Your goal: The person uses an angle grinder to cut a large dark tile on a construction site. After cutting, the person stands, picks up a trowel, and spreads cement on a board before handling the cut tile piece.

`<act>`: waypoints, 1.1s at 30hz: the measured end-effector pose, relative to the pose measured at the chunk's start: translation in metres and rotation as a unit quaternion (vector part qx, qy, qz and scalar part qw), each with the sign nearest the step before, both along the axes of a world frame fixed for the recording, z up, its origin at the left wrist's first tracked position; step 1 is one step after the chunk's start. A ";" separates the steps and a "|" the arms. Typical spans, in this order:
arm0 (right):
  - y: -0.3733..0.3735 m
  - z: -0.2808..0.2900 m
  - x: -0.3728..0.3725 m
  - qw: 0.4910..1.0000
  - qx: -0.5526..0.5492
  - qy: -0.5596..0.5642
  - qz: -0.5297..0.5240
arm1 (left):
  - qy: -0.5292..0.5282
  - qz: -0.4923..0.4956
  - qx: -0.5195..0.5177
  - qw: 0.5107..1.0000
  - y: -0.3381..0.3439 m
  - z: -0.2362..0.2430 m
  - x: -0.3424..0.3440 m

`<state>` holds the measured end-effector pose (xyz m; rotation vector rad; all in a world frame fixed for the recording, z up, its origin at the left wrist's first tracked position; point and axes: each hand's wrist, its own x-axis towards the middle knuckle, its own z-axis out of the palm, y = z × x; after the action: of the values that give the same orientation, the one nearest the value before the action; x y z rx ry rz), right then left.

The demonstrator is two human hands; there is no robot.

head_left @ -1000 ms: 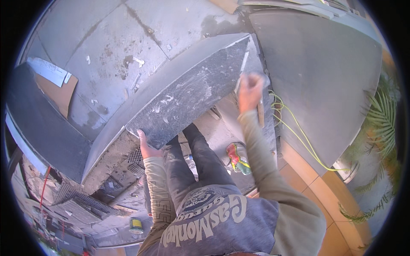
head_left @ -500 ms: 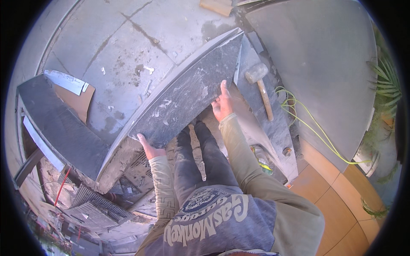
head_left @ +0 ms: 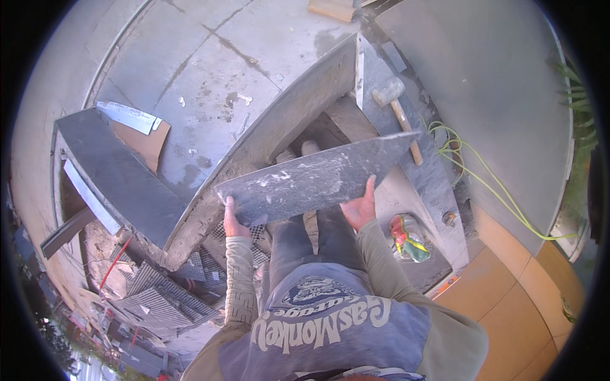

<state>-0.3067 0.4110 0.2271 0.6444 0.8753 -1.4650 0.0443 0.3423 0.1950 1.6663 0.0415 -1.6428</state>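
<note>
A long dark grey stone slab (head_left: 305, 178) with pale scuffs is held tilted in front of my legs. My left hand (head_left: 234, 220) grips its left end, the thumb up against the face. Along the lower right edge, my right hand (head_left: 361, 207) holds it with the thumb raised and the other fingers hidden behind. The slab's right tip crosses in front of the handle of a pale-headed mallet (head_left: 389, 93), which lies on a grey stone ledge (head_left: 438, 209). Beyond the slab, a curved raised border (head_left: 286, 111) encloses a recess, partly covered by the slab.
A yellow-green cord (head_left: 489, 197) trails across the right side. Near my right forearm lies a crumpled colourful bag (head_left: 406, 238). At left are a dark curved panel (head_left: 121, 174), brown cardboard (head_left: 145, 143), a red cord (head_left: 116, 260) and ribbed tiles (head_left: 168, 311).
Both hands have brought the slab toward me and tilted it, its right end swinging out over the mallet handle. The recess behind it and the colourful bag now show more.
</note>
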 end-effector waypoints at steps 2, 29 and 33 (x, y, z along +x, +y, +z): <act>0.026 0.015 0.003 0.999 -0.009 0.003 -0.032 | -0.052 -0.069 -0.010 0.996 0.011 -0.024 0.006; 0.378 -0.423 -0.093 0.849 0.343 -0.021 -0.402 | -0.211 -0.703 0.263 0.627 0.059 -0.420 -0.373; 0.367 -0.498 -0.122 0.857 0.294 0.003 -0.423 | -0.199 -0.668 0.241 0.675 0.043 -0.500 -0.407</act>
<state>-0.4291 0.7777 -0.2710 1.6389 1.1234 -1.9645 -0.3624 0.3854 -0.3054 2.7159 -1.4015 -2.2593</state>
